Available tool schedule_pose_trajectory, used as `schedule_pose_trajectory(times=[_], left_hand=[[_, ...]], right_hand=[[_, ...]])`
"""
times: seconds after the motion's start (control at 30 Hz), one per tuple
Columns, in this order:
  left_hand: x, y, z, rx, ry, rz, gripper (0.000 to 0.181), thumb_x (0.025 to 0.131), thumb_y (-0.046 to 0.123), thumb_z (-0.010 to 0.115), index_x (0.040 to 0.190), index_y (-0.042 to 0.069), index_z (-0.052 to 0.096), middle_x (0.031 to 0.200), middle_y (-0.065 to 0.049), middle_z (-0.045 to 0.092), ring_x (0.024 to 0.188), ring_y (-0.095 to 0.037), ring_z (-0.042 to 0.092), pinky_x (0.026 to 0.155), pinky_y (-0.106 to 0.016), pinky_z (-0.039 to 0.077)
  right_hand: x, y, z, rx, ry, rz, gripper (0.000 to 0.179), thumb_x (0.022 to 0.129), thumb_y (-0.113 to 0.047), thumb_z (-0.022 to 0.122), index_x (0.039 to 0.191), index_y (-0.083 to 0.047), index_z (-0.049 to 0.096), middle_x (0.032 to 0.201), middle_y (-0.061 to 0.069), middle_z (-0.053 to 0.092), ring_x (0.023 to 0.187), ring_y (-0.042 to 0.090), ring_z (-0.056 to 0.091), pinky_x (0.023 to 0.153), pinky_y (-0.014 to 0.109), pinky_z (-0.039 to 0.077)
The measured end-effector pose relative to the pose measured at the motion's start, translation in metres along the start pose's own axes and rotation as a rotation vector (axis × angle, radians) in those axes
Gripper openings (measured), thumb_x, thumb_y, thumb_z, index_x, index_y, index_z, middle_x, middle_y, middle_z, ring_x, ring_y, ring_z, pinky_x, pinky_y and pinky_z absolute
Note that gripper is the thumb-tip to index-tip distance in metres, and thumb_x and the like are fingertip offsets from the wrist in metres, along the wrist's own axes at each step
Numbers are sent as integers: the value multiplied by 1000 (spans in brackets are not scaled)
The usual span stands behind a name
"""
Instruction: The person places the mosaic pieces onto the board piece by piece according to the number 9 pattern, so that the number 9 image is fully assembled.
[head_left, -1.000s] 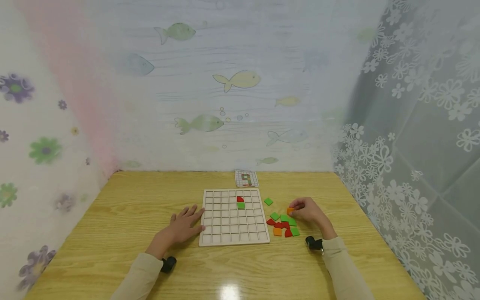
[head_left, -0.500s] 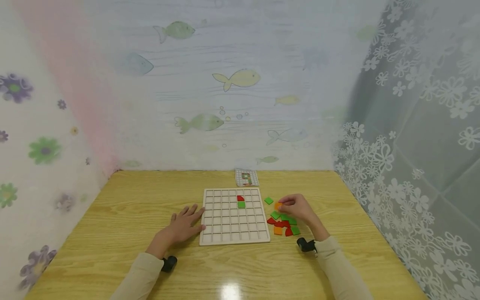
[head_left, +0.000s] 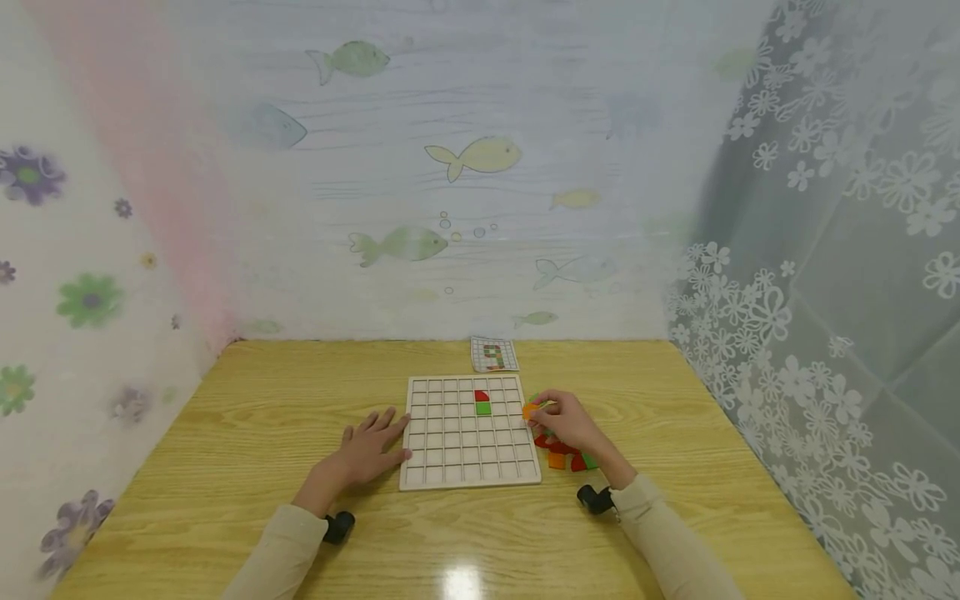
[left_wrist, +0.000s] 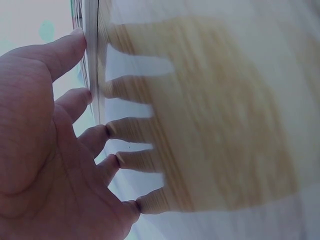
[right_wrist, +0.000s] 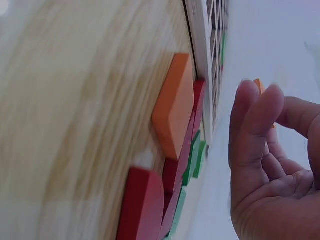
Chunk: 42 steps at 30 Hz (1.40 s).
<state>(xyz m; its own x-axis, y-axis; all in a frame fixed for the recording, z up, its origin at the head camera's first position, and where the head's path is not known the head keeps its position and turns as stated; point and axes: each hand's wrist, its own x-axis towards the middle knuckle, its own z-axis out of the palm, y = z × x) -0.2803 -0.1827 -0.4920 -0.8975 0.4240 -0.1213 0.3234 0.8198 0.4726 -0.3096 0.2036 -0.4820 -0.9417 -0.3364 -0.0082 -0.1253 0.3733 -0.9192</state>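
A pale gridded board [head_left: 450, 433] lies on the table, with a red quarter-round tile [head_left: 481, 396] and a green square tile [head_left: 483, 408] set in neighbouring cells. My left hand [head_left: 367, 454] rests at the board's left edge, fingers spread; in the left wrist view its thumb and forefinger [left_wrist: 75, 105] touch the board's side. My right hand [head_left: 566, 421] pinches an orange tile [head_left: 529, 412] at the board's right edge, and the right wrist view shows only a sliver of that tile between the fingertips. Beneath the right hand lie loose red tiles [right_wrist: 142, 205], green tiles [right_wrist: 191, 159] and another orange tile [head_left: 557, 460].
Behind the board lies a small card [head_left: 493, 355] printed with a coloured pattern on a grid. The wooden table [head_left: 225, 425] meets a wall [head_left: 300, 275] with painted fish at the back. A frosted flower-patterned panel [head_left: 847, 358] stands on the right.
My right hand has moved left with the orange tile, from over the loose pile to the board's right edge. The left hand has stayed in place.
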Motion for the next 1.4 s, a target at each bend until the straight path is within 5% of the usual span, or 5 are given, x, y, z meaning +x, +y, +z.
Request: schedule_pose_trajectory(times=[0.3, 0.57, 1.07, 1.4], left_hand=[[1, 3, -2, -5, -5, 8, 68, 105, 42, 56, 160, 10, 33, 166, -26, 19, 151, -54, 13, 110, -81, 6], [1, 2, -2, 0, -5, 11, 68, 105, 43, 55, 160, 10, 33, 166, -26, 19, 151, -54, 13, 110, -81, 6], [-1, 5, -5, 14, -8, 6, 68, 104, 41, 57, 160, 9, 35, 165, -27, 21, 151, -54, 15, 109, -82, 9], [-2, 7, -5, 11, -8, 6, 68, 104, 41, 57, 159, 9, 36, 165, -27, 22, 150, -54, 16, 109, -82, 9]], right_hand=[[8, -7, 17, 13, -26, 18, 29, 101, -9, 64, 127, 3, 62, 100, 26, 74, 76, 32, 70, 57, 30, 53], [13, -5, 27, 27, -51, -59, 29, 100, -7, 65, 126, 7, 65, 92, 30, 74, 64, 27, 66, 54, 27, 52], [18, -10, 44, -105, 58, -54, 19, 95, -8, 72, 110, 1, 77, 95, 15, 76, 69, 25, 68, 54, 27, 51], [24, -13, 49, -103, 42, -36, 15, 93, -2, 72, 105, 5, 75, 88, 17, 77, 65, 25, 70, 58, 31, 56]])
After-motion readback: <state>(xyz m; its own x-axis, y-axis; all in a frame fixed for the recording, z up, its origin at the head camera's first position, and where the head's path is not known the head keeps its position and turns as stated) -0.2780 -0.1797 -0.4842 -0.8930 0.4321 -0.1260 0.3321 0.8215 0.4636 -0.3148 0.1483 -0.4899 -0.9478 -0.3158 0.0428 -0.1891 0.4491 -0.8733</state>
